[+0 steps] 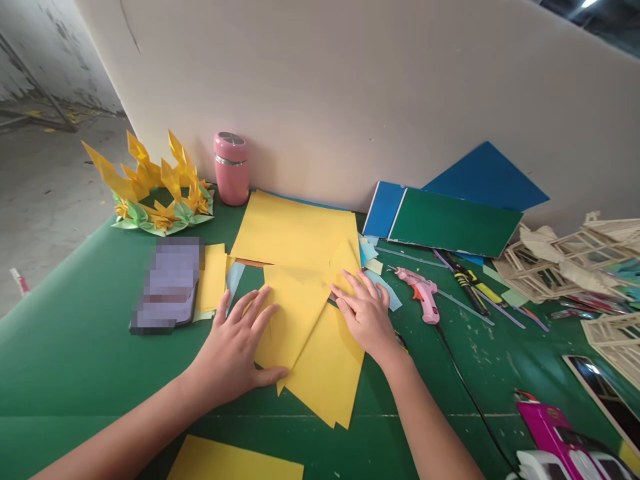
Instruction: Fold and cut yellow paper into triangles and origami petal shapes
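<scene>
My left hand [231,350] lies spread over the left edge of a folded yellow paper sheet [295,313], its thumb near the lower fold. On the other side, my right hand [369,319] rests with fingers stretched out at the paper's upper right part. The folded sheet has a slanting edge running down its right side. Beneath it more yellow paper [333,377] shows on the green tabletop. A larger yellow sheet [295,227] lies flat just behind, against the wall side. Both hands have their fingers apart and press lightly on the paper.
A pink glue gun [424,297] with a cord lies right of my hands. Left stand a purple phone [170,280], a paper-flower crown [160,190] and a pink flask [232,170]. Blue and green boards [455,223], cutters [467,283] and wooden stick models [565,263] occupy the right.
</scene>
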{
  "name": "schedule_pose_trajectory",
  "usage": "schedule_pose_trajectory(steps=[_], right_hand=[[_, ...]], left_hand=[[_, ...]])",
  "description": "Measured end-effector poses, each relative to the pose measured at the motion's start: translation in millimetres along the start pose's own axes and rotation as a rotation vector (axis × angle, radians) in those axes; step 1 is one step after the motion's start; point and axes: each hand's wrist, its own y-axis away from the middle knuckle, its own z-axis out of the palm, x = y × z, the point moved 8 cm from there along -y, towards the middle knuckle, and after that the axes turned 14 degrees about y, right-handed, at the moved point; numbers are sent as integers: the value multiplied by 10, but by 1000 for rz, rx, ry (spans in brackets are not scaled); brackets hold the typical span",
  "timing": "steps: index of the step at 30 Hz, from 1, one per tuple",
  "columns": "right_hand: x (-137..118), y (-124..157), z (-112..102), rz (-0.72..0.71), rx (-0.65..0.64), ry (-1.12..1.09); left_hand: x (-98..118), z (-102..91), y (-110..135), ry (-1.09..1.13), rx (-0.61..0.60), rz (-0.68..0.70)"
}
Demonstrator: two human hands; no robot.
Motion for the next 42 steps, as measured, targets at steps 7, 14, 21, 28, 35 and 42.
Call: schedule_pose_trajectory(steps=[7, 14, 21, 28, 35, 42], right_hand=[[21, -37, -28, 41, 94, -32], [93, -196, -20, 188, 60, -281], [117, -252, 141, 488, -16, -1149], [103, -73, -18, 628, -1, -1433], [123, 188, -225, 557, 76, -1580], [-17, 379, -334, 105, -5, -1321]], left_hand=[[7, 3, 9, -15, 17, 14], [-5, -6, 26, -20, 48, 23], [-26, -65, 35, 112, 128, 14], [-264, -207, 25, 653, 305, -264], [-74, -378, -61, 650, 280, -136], [-24, -597, -127, 440, 393, 102]])
